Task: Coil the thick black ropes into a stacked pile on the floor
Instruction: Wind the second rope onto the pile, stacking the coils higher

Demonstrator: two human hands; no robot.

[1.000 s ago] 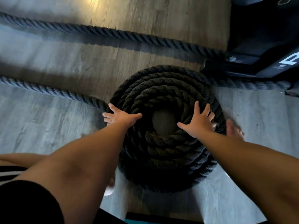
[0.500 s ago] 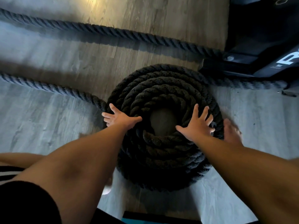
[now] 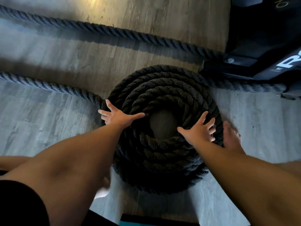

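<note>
A big round pile of thick black rope (image 3: 162,128) sits on the wood floor (image 3: 48,128) in the middle of the frame. The rings are stacked, and a bit of floor shows through the hole in the middle.

The left hand (image 3: 116,116) lies flat on the left side of the pile, fingers spread wide, not gripping. The right hand (image 3: 199,130) lies flat on the right side, fingers spread too.

A bare foot (image 3: 231,138) stands just beside the pile on the right.

One loose rope (image 3: 48,88) runs from the left edge into the pile. Another rope (image 3: 114,32) lies across the upper part of the frame toward a black machine (image 3: 263,46) in the upper right.
</note>
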